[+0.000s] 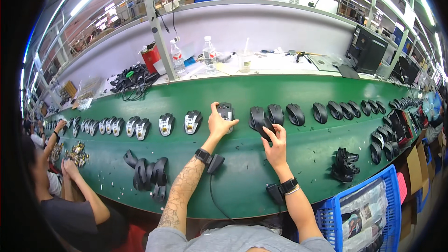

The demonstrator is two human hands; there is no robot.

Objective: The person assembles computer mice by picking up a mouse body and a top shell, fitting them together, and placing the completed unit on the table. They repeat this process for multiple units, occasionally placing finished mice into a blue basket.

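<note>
My left hand (pixel 218 123) is curled round a partly assembled computer mouse (pixel 226 109) on the green bench, its index finger and thumb spread along the sides. The mouse has a dark upper part; my hand hides some of its near end. To the right, my right hand (pixel 275 147) pinches a black mouse cover (pixel 267 128) between thumb and fingers. The cover overlaps a black mouse (pixel 256 115) standing in the row; I cannot tell whether they touch. Left of my left hand stands a mouse with a pale, uncovered back (pixel 192 121).
Rows of mice stretch both ways along the green bench (pixel 242 177). Black curved shells (pixel 150 173) lie front left, and more black parts (pixel 344 164) front right. A blue crate (pixel 393 196) stands at the right edge. A co-worker (pixel 70 205) sits left by small metallic parts (pixel 77 153).
</note>
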